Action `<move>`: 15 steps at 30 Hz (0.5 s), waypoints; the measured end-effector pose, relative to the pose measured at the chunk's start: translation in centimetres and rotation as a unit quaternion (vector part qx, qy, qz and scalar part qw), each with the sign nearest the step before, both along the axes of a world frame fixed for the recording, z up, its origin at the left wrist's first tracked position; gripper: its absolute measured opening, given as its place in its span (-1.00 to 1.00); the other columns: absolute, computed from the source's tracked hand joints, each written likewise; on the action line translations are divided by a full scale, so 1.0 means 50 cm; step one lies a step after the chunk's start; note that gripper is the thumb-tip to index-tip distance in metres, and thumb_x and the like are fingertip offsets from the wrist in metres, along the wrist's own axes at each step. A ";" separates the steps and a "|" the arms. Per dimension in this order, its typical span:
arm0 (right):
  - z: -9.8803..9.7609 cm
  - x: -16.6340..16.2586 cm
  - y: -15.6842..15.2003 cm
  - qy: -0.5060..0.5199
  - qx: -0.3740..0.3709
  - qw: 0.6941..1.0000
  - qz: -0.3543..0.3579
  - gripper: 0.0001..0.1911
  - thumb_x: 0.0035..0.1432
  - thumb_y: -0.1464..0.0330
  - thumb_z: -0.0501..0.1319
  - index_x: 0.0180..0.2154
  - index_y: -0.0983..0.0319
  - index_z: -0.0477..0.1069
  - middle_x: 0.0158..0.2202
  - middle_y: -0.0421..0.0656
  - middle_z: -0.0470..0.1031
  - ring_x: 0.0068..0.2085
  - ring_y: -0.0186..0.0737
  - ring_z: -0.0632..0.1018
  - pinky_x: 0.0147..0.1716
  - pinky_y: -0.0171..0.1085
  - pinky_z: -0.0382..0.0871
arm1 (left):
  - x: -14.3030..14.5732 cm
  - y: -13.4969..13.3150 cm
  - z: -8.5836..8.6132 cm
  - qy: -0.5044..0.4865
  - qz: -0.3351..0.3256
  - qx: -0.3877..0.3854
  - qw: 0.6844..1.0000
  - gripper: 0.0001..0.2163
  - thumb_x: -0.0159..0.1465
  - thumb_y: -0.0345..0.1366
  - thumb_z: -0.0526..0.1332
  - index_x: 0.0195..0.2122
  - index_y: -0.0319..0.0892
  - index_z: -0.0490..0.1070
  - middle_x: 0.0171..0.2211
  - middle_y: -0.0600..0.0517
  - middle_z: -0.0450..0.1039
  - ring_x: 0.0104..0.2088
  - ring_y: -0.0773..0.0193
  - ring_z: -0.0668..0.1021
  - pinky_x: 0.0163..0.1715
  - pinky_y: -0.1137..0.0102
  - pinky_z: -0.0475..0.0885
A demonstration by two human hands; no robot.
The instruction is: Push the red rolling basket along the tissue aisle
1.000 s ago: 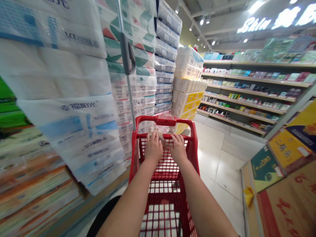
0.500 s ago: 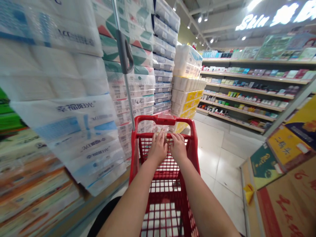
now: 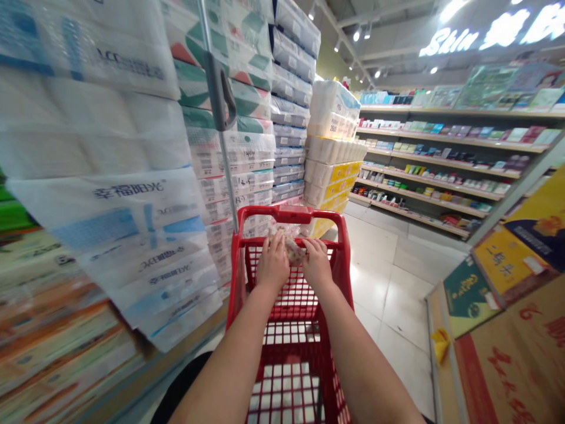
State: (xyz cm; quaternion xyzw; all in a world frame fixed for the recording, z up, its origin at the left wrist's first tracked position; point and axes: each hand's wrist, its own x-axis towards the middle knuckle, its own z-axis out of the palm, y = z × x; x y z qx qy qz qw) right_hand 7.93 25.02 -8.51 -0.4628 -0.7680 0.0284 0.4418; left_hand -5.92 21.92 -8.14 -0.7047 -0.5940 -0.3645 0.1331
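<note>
A red plastic shopping basket cart [image 3: 346, 288] stands in front of me, its lower part bare mesh. At its far end, a crumpled clear plastic bag [image 3: 295, 252] with small pale contents lies over the red crossbar. My left hand [image 3: 272, 265] has its fingers closed over the bag's left side. On the other side, the bent fingers of my right hand [image 3: 316, 265] grip the bag's right end, close against the crossbar. What the bag holds is too small to make out. A grey pull handle on a metal pole [image 3: 220, 91] rises at the cart's left corner.
Stacked toilet paper packs [image 3: 132, 224] rise close on the left. More paper packs [image 3: 331, 153] stand ahead. Shelves of cosmetics [image 3: 441, 147] line the far right. Cartons [image 3: 507, 347] crowd the near right. White floor tiles [image 3: 379, 282] run between.
My left hand has shifted left, away from my right hand, and more of the plastic bag shows between them. The view has drifted slightly, the cart appearing a little further left.
</note>
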 end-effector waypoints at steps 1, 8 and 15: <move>0.000 0.000 0.000 -0.003 0.001 1.000 -0.001 -0.47 0.05 0.57 0.05 0.08 0.26 0.39 0.12 -0.03 0.38 0.21 -0.05 0.21 0.20 -0.02 0.15 | 0.000 0.000 -0.001 -0.012 0.022 0.008 1.000 -0.49 0.27 -0.43 -0.06 0.27 -0.35 0.12 0.32 -0.18 0.07 0.35 0.06 0.04 0.31 0.02 0.06; -0.001 -0.001 -0.001 0.003 0.001 1.000 -0.004 -0.52 0.12 0.54 0.04 0.08 0.25 0.39 0.12 -0.02 0.38 0.20 -0.05 0.21 0.19 -0.01 0.18 | 0.011 -0.002 -0.005 0.021 -0.043 -0.016 0.999 -0.48 0.27 -0.41 -0.03 0.28 -0.30 0.11 0.33 -0.08 0.07 0.36 0.07 0.02 0.31 0.10 0.12; -0.003 0.003 0.000 -0.003 0.002 1.000 -0.004 -0.52 0.10 0.53 0.05 0.07 0.30 0.40 0.11 -0.02 0.38 0.20 -0.04 0.22 0.20 -0.05 0.18 | 0.009 0.001 -0.002 -0.011 -0.051 -0.024 0.998 -0.46 0.25 -0.41 0.00 0.28 -0.33 0.08 0.33 -0.16 0.03 0.36 0.04 -0.01 0.31 0.02 0.08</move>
